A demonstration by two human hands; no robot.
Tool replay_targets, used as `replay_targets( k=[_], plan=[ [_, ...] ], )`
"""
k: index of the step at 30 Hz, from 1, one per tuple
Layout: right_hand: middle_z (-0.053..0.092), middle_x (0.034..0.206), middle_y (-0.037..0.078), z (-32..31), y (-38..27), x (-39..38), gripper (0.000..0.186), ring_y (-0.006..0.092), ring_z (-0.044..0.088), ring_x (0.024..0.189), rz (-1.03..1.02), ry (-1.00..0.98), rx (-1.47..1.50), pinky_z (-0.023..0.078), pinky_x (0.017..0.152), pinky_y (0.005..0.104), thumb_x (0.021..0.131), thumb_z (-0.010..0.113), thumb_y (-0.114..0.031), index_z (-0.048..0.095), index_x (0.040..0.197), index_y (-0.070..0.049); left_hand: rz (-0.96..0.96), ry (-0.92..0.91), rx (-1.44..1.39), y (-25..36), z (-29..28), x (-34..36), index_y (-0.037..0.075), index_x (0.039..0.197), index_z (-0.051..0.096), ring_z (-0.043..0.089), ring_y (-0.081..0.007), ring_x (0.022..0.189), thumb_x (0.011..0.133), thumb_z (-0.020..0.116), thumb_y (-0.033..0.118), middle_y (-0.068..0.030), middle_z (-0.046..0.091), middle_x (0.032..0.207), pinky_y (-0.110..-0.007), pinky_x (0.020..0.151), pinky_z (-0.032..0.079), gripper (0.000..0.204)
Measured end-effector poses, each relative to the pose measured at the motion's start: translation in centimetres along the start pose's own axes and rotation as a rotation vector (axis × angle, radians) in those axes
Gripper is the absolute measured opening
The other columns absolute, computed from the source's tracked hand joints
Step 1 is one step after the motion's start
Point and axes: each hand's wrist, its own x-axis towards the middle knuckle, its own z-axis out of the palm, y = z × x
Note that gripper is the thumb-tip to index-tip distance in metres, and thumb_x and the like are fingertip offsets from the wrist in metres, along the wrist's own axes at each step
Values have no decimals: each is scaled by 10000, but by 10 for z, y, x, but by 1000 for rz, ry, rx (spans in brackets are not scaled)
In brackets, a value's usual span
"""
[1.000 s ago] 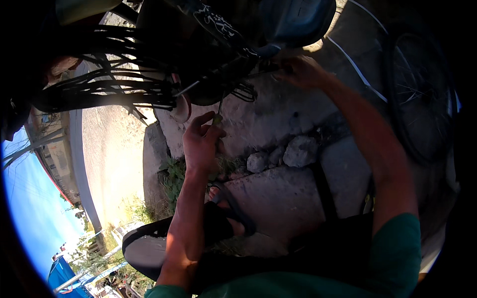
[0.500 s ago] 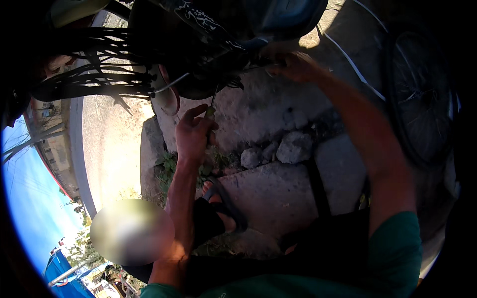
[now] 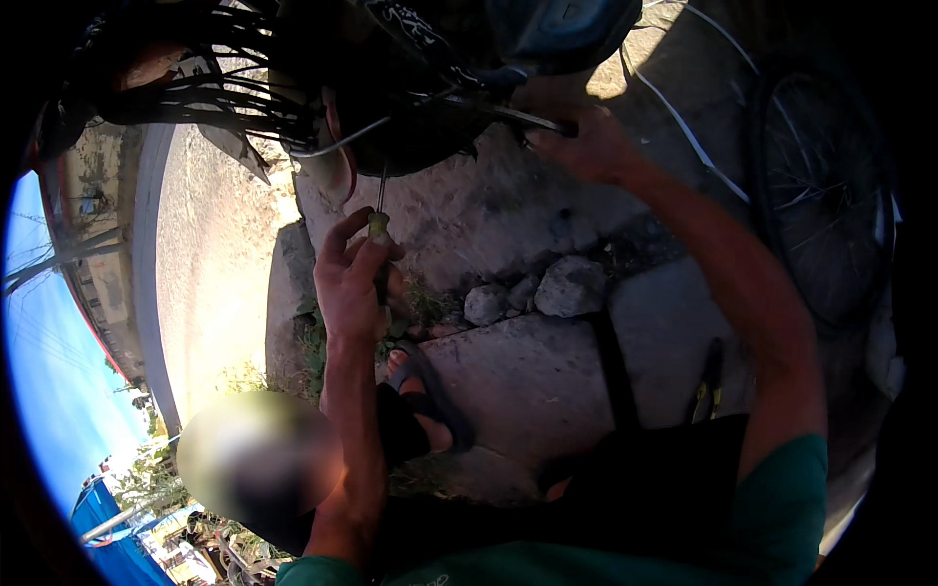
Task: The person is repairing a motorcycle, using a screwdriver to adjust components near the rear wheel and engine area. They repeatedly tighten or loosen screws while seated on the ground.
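My left hand (image 3: 347,278) is closed around a screwdriver (image 3: 380,228) with a yellowish handle, its shaft upright toward the dark underside of a vehicle (image 3: 420,132). My right hand (image 3: 581,146), higher and to the right, grips a metal bar (image 3: 523,116) with a dark end; its fingertips are in shadow. A bundle of black cables (image 3: 230,98) spreads left from the vehicle, beside a bent metal rod (image 3: 352,137) and a red-and-pale curved piece (image 3: 337,176). A dark blue plastic part (image 3: 557,29) is at the top.
A spoked wheel (image 3: 821,195) and white strips (image 3: 674,107) lie at right. Rocks (image 3: 569,286) sit in a gap in the concrete (image 3: 498,381). A tool with yellow marks (image 3: 705,386) lies near my right arm. At left are a sunlit road (image 3: 210,293) and a blue tarp (image 3: 98,527).
My left hand and screwdriver have moved left in the picture, and so have the rocks and foot. The metal bar in my right hand now shows more clearly. A tool on the ground has come into sight.
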Motion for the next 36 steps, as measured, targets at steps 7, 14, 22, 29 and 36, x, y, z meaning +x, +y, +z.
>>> replay_targets(
  k=[7, 14, 22, 29, 36],
  plan=[
    [656, 761, 133, -3, -2, 5, 435, 250, 635, 707, -166, -33, 32, 485, 680, 407, 889, 654, -460, 667, 906, -25, 84, 6, 37, -2, 10, -3, -53, 1280, 514, 513, -95, 468, 911, 636, 118, -128, 679, 798, -233, 429, 364, 424],
    [709, 974, 149, 3, 10, 35, 448, 253, 688, 910, -243, 153, 61, 527, 819, 359, 864, 704, -418, 679, 1064, -18, 118, 2, 133, -11, 2, 5, -35, 1283, 526, 480, -99, 444, 927, 612, 114, -137, 656, 790, -242, 404, 338, 395],
    [697, 1098, 106, -2, 19, 63, 549, 185, 645, 1000, -182, 33, -220, 489, 879, 357, 904, 657, -467, 628, 1266, -54, 82, -13, 9, -12, 0, 6, -32, 1261, 533, 494, -97, 456, 922, 610, 129, -126, 656, 788, -238, 409, 346, 383],
    [660, 1001, 3, 27, 16, 54, 396, 104, 564, 815, -150, -82, 473, 458, 693, 295, 886, 702, -227, 629, 1247, -81, 130, 60, -188, -24, 42, -5, -44, 1259, 460, 516, -90, 531, 948, 575, 89, -93, 624, 802, -231, 489, 405, 358],
    [662, 925, 31, 3, 12, 52, 460, 130, 576, 813, -17, -80, 207, 470, 743, 329, 884, 685, -406, 656, 1188, -62, 140, 48, -484, -40, 85, -2, 4, 1290, 403, 519, -142, 510, 949, 564, 141, -153, 606, 972, -282, 439, 389, 401]
  ],
)
